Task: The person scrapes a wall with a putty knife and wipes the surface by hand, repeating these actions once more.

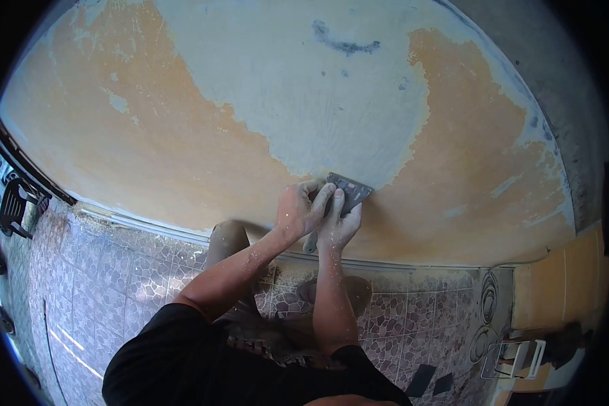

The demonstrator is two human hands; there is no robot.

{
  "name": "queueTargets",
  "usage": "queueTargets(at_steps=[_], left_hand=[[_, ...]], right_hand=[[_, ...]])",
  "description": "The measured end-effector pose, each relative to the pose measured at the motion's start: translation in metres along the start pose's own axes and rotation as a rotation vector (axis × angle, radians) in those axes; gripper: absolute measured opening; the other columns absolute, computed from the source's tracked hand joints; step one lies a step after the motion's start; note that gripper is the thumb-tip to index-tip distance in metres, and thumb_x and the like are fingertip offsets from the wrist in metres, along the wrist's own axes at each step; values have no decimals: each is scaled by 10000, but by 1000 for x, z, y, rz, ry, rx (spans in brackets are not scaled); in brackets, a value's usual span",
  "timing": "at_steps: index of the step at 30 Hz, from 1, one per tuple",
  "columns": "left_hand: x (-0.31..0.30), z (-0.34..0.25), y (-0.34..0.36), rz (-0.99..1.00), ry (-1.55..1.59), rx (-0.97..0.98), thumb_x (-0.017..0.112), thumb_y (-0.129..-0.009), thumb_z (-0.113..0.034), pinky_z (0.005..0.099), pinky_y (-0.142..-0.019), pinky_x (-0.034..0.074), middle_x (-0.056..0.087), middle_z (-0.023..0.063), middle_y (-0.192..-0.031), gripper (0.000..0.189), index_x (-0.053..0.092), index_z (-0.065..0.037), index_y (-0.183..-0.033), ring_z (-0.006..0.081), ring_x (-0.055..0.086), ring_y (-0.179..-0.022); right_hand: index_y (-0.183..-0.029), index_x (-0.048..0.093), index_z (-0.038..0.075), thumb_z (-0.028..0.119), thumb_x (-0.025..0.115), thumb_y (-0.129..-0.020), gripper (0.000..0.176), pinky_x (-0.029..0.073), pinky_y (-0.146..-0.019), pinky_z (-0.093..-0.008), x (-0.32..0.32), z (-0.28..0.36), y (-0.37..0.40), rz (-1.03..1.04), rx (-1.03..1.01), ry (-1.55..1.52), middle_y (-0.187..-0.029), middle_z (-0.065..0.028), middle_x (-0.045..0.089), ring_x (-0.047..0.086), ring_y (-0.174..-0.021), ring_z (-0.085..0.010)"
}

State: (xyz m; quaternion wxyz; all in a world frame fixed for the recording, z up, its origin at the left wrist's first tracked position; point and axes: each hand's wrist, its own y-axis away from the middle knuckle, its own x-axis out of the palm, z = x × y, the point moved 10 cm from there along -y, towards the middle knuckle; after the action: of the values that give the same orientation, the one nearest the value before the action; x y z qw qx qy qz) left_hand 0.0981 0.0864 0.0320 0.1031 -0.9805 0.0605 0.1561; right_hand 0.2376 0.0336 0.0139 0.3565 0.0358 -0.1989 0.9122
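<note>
A scraper [350,189] with a wide dark blade is pressed to the wall [345,128], at the lower tip of its bare grey-white patch. Dusty fingers of my left hand [300,208] are closed at the blade's left side, the thumb on its face. My right hand [340,222] grips the scraper from below, its thumb also on the blade. The handle end pokes out below, between my wrists. Peeling orange paint flanks the patch on both sides. Pale dust and flecks coat both hands and forearms.
Dust and paint flakes lie on the stone-patterned floor [413,318] along the wall's base. Coiled cable [487,298] and dark flat sheets [421,380] are at the right. A white-framed object [521,358] stands beyond them. At far left is a dark chair [13,206].
</note>
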Motion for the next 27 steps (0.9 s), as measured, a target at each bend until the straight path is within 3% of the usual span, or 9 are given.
queueTargets(at_steps=[2,5,8,10,16,22,27], left_hand=[[-1,-8,-1,25,57,2,655,-970,-295,352,-601,505,696,170,-703,319,745,11,-981,152,642,-603],[8,14,0,-5,51,45,653,-973,-280,340,-597,507,707,164,-717,308,739,15,-953,148,644,-607],[3,10,-2,9,-1,31,651,-981,-278,320,-579,499,699,135,-693,318,732,25,-924,116,639,-620],[5,5,-4,94,72,-76,651,-980,-302,323,-588,502,703,129,-697,336,746,20,-968,113,651,-642],[5,13,1,38,-12,-24,655,-978,-312,326,-588,500,699,124,-687,336,754,8,-963,102,637,-634],[5,4,-6,86,133,-65,653,-968,-326,347,-610,513,708,156,-713,343,752,-2,-1015,153,659,-625],[1,17,3,38,-63,-67,654,-974,-302,328,-602,507,703,133,-696,322,746,6,-973,115,644,-623]], right_hand=[[-1158,621,-33,225,649,-1021,293,547,-743,-287,-1,0,0,39,44,13,-1020,-87,715,659,-890,-118],[-1161,620,-33,222,651,-1020,293,550,-734,-294,-1,-7,3,-8,-65,26,-1007,-85,719,663,-872,-124],[-1166,618,-33,222,651,-1020,296,552,-749,-303,-3,-9,8,-60,-22,37,-1006,-85,718,662,-872,-129],[-1173,616,-34,225,651,-1019,304,552,-786,-311,0,3,2,-20,36,-3,-1015,-90,720,665,-897,-137],[-1182,616,-35,231,653,-1018,314,555,-792,-302,-3,-16,8,-14,-18,72,-1023,-103,724,675,-903,-141],[-1175,616,-43,231,652,-1019,318,557,-774,-298,1,-1,-5,28,-13,36,-1022,-97,722,676,-882,-137],[-1171,620,-37,229,655,-1018,308,555,-795,-303,0,-12,10,27,4,24,-1030,-95,720,671,-908,-135]])
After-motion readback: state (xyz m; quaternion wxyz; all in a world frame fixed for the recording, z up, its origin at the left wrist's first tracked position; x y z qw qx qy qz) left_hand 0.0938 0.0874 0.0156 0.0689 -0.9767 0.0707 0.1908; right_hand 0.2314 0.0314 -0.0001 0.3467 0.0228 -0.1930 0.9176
